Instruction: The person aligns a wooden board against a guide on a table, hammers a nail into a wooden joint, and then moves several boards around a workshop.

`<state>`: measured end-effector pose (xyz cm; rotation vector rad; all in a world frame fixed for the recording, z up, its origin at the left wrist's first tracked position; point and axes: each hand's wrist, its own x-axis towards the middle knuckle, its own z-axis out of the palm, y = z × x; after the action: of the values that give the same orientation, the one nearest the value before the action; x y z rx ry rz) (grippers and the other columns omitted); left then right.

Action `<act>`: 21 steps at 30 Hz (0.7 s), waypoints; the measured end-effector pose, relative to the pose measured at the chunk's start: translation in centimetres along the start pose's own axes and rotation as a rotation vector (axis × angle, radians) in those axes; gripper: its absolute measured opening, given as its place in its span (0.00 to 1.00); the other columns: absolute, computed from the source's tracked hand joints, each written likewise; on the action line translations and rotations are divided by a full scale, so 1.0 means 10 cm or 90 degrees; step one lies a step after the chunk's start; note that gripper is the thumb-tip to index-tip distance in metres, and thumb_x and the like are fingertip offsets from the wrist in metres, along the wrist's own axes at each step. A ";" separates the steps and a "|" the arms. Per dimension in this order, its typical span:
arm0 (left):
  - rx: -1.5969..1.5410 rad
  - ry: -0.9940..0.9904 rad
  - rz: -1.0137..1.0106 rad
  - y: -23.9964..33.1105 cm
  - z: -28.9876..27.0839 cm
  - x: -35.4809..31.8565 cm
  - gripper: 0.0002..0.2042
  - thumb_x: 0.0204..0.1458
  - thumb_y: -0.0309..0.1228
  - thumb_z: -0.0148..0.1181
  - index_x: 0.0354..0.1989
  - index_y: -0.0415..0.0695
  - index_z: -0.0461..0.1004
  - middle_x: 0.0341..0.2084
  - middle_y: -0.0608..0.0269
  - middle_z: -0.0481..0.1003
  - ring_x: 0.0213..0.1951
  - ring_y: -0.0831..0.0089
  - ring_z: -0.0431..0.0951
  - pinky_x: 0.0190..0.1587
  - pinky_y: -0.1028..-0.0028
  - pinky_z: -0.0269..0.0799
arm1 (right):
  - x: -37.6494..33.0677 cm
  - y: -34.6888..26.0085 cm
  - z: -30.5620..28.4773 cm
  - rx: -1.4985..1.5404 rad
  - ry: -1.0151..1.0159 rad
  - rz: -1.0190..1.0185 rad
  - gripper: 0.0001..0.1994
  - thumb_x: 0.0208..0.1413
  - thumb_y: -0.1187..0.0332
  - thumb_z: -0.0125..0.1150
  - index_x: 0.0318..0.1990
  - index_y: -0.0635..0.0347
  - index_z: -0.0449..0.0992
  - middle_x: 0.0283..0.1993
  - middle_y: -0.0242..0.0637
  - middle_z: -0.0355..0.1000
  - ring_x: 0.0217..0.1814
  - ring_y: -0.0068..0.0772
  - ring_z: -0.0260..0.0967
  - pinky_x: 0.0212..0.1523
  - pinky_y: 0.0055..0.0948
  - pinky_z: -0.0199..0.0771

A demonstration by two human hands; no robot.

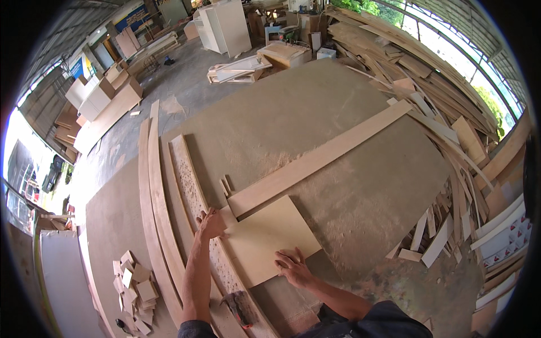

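A pale square board [270, 239] lies flat in front of me, its left edge along a long speckled strip [189, 174]. My right hand [293, 269] rests on the board near its right corner, fingers spread. At the board's upper left corner, my left hand [209, 224] closes around a small wood piece [227, 215] beside the strip; part of that piece is hidden under the fingers. A long plank [321, 158] runs from this corner toward the far right. Close to my left forearm, a dark tool with a red part [239, 310] lies by the strip.
Long narrow boards [155, 191] lie left of the strip. Small wood blocks [135, 290] are heaped at the lower left. Stacked offcuts [434, 96] line the right side. A white cabinet [222, 28] and wooden boxes [284, 53] stand at the back.
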<state>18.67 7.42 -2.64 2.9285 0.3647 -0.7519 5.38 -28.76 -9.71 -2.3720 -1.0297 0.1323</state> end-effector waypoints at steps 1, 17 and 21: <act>0.003 -0.017 -0.001 0.03 0.03 -0.09 0.53 0.20 0.41 0.83 0.63 0.45 0.63 0.58 0.61 0.62 0.57 0.50 0.60 0.54 0.44 0.60 | -0.10 -0.01 0.00 -0.039 0.010 -0.010 0.23 0.54 0.63 0.66 0.58 0.53 0.74 0.72 0.35 0.56 0.77 0.31 0.48 0.74 0.61 0.30; -0.484 0.312 0.055 0.09 0.47 -1.41 0.11 0.46 0.25 0.69 0.40 0.41 0.83 0.33 0.59 0.77 0.38 0.64 0.76 0.44 0.64 0.70 | -0.91 -0.17 -0.55 0.012 -0.121 -0.097 0.23 0.54 0.52 0.61 0.53 0.55 0.78 0.68 0.38 0.61 0.73 0.36 0.53 0.71 0.58 0.38; -0.937 0.514 0.004 -0.58 0.49 -1.93 0.11 0.53 0.26 0.66 0.45 0.40 0.80 0.32 0.68 0.78 0.34 0.77 0.74 0.42 0.76 0.69 | -0.22 0.45 -0.84 0.078 -0.051 -0.115 0.23 0.53 0.49 0.59 0.48 0.57 0.80 0.59 0.42 0.70 0.65 0.43 0.62 0.65 0.53 0.52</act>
<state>-1.45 8.30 2.20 1.6083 0.5887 0.5924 9.23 -36.57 -5.17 -2.1678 -1.2312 0.2187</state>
